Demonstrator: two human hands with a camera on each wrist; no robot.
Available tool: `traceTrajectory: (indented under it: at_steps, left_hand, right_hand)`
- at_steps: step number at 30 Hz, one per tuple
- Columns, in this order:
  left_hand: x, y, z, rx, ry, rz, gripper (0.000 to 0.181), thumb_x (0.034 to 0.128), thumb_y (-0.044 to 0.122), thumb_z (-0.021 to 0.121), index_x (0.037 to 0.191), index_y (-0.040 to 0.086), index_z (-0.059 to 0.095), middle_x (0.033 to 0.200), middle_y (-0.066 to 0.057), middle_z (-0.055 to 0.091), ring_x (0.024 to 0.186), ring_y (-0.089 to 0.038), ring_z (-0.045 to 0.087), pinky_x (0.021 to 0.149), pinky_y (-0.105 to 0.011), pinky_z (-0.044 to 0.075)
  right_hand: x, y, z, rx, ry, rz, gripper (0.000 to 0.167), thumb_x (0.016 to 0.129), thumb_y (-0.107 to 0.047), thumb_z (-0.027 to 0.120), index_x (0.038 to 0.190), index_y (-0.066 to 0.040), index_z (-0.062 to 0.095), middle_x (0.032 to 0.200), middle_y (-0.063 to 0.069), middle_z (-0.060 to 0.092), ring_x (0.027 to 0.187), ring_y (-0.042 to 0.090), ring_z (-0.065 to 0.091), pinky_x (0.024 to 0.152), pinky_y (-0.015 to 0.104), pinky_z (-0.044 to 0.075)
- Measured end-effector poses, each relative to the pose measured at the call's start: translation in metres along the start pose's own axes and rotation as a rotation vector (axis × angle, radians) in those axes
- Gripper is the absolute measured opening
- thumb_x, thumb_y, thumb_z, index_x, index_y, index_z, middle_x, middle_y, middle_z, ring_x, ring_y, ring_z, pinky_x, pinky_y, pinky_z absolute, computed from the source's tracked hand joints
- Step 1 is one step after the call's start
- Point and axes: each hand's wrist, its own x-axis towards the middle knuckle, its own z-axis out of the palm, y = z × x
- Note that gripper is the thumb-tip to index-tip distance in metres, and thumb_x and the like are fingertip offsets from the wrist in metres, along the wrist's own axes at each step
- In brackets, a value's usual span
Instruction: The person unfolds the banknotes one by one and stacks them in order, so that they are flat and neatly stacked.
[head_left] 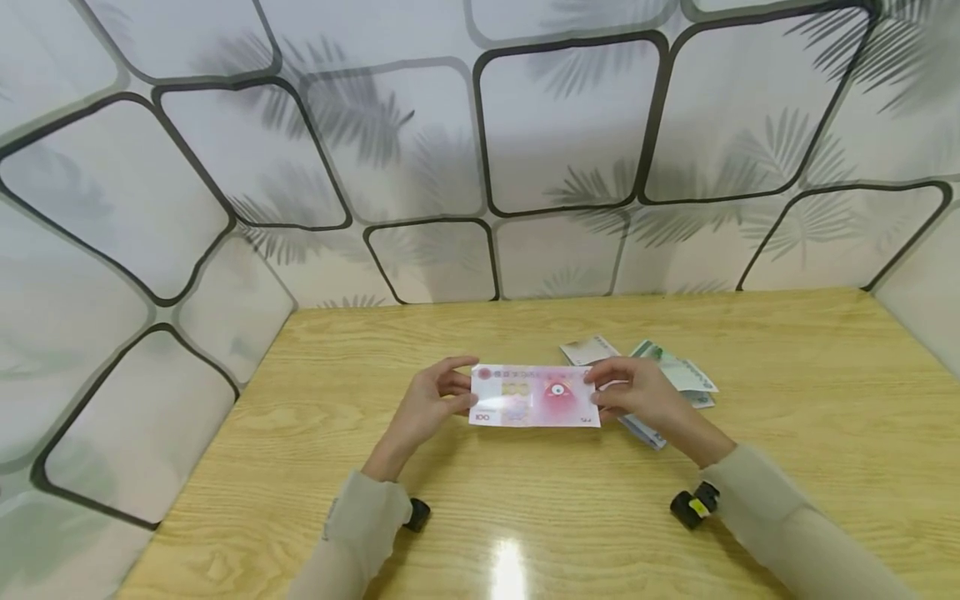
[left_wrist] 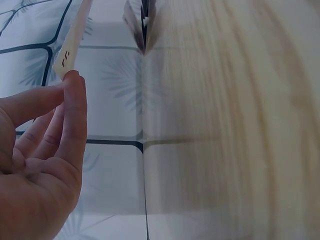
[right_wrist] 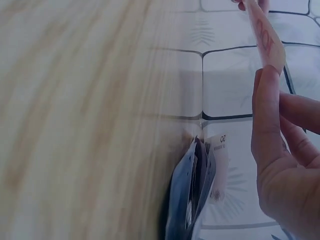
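Observation:
A pink banknote [head_left: 534,397] marked 100 is stretched flat between both hands above the wooden table. My left hand [head_left: 429,400] pinches its left end between thumb and fingers, and my right hand [head_left: 641,393] pinches the right end the same way. In the left wrist view the left hand [left_wrist: 45,145] grips the tip of the note [left_wrist: 70,55], seen nearly edge-on. The right wrist view has the right hand [right_wrist: 285,145] on the other end of the note [right_wrist: 267,42]. Behind the right hand lies a loose pile of folded banknotes [head_left: 678,371], partly hidden by it.
The wood-grain table [head_left: 337,358] meets a wall [head_left: 570,125] covered in patterned cloth at the back, and similar cloth [head_left: 90,333] stands along the left. A brownish note [head_left: 588,350] sticks out at the pile's far side. Dark wrist devices [head_left: 693,506] hang below the sleeves.

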Motion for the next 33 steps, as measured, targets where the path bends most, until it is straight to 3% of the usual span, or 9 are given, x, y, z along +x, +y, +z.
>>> traceTrajectory:
  at_steps: [13,22,27,33]
  left_hand:
    - [-0.005,-0.001,-0.015,0.025,-0.031,-0.049,0.05,0.0922,-0.012,0.064,0.14,-0.011,0.05,0.104,-0.019,0.066,0.087,-0.019,0.066,0.074,-0.033,0.061]
    - [-0.005,-0.002,-0.022,0.039,-0.058,-0.117,0.051,0.0914,-0.014,0.063,0.14,-0.011,0.05,0.104,-0.02,0.067,0.085,-0.021,0.067,0.075,-0.036,0.062]
    - [-0.006,-0.004,-0.027,0.06,-0.095,-0.146,0.051,0.0901,-0.014,0.063,0.139,-0.012,0.049,0.103,-0.02,0.067,0.085,-0.022,0.067,0.077,-0.038,0.062]
    - [-0.009,-0.003,-0.031,0.101,-0.144,-0.163,0.049,0.0889,-0.012,0.066,0.136,-0.013,0.053,0.101,-0.018,0.067,0.084,-0.021,0.067,0.078,-0.038,0.061]
  right_hand:
    - [0.014,0.003,0.011,-0.023,-0.065,0.041,0.022,0.088,0.01,0.066,0.109,0.016,0.063,0.096,0.015,0.061,0.073,0.019,0.066,0.068,0.034,0.063]
    - [0.02,0.002,0.02,-0.052,-0.099,0.061,0.025,0.083,0.011,0.066,0.108,0.016,0.065,0.091,0.013,0.063,0.071,0.016,0.066,0.066,0.029,0.062]
    - [0.023,0.001,0.026,-0.026,-0.142,0.092,0.027,0.082,0.015,0.064,0.108,0.016,0.063,0.09,0.015,0.062,0.071,0.017,0.065,0.067,0.031,0.062]
    - [0.021,0.0,0.03,-0.073,-0.214,0.115,0.025,0.08,0.018,0.062,0.105,0.013,0.063,0.082,0.011,0.059,0.065,0.017,0.065,0.063,0.03,0.062]
